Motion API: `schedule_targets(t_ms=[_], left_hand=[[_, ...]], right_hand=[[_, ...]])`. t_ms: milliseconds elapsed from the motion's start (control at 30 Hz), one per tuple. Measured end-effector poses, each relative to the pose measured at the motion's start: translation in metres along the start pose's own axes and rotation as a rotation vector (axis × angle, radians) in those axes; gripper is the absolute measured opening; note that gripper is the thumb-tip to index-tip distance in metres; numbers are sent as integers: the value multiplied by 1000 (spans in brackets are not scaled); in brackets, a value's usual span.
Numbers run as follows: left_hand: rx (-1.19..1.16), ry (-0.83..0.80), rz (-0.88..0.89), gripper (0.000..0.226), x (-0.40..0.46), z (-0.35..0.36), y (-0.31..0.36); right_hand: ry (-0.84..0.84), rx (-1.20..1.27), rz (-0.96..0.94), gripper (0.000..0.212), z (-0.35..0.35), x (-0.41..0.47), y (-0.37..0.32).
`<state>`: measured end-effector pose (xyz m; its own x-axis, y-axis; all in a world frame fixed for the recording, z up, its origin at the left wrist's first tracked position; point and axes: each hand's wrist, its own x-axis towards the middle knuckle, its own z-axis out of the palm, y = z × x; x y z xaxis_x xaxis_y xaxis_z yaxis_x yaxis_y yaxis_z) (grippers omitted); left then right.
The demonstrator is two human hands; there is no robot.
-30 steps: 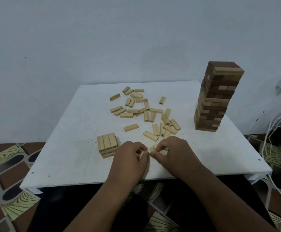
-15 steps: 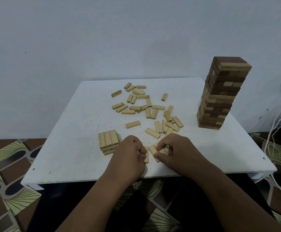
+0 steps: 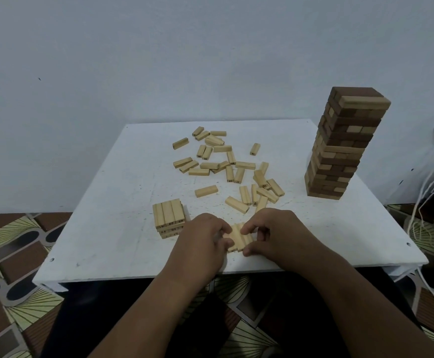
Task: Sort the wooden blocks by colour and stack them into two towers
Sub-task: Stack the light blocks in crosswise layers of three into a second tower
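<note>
A small row of light wooden blocks (image 3: 239, 237) lies flat near the table's front edge. My left hand (image 3: 202, 240) grips its left side with curled fingers, and my right hand (image 3: 280, 235) pinches its right side and top. A low stack of light blocks (image 3: 170, 220) stands just left of my hands. Several loose light blocks (image 3: 226, 166) lie scattered across the middle of the white table (image 3: 102, 228). A tall tower (image 3: 339, 146) of mixed dark and light blocks stands at the right.
White cables (image 3: 427, 202) hang off the table's right side. A patterned floor (image 3: 6, 267) shows to the left and below. A pale wall rises behind the table. The tower stands close to the table's right edge.
The blocks between my hands have been brought together into a flat side-by-side row. Both hands stayed at the front edge. The camera view shifted slightly.
</note>
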<state>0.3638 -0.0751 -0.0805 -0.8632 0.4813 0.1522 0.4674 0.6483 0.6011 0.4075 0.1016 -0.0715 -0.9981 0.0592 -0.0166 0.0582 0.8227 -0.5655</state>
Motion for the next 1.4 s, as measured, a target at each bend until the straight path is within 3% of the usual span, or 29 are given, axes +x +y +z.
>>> schedule_targets(t_ms=[100, 267, 433, 633, 1200, 1400], left_hand=[[-10, -40, 10, 17, -2, -1, 2], [2, -129, -12, 39, -1, -2, 1], [-30, -58, -45, 30, 1, 2, -1], [-128, -98, -177, 28, 6, 4, 1], [-117, -75, -108, 25, 0, 0, 0], [-121, -79, -95, 22, 0, 1, -1]], right_hand=[[9, 2, -2, 36, 1, -1, 1], [6, -8, -7, 34, 2, 0, 1], [14, -29, -8, 26, 3, 2, 0], [13, -32, 4, 25, 4, 3, -1], [2, -35, 10, 29, 7, 5, -1], [42, 18, -62, 44, 10, -1, 0]])
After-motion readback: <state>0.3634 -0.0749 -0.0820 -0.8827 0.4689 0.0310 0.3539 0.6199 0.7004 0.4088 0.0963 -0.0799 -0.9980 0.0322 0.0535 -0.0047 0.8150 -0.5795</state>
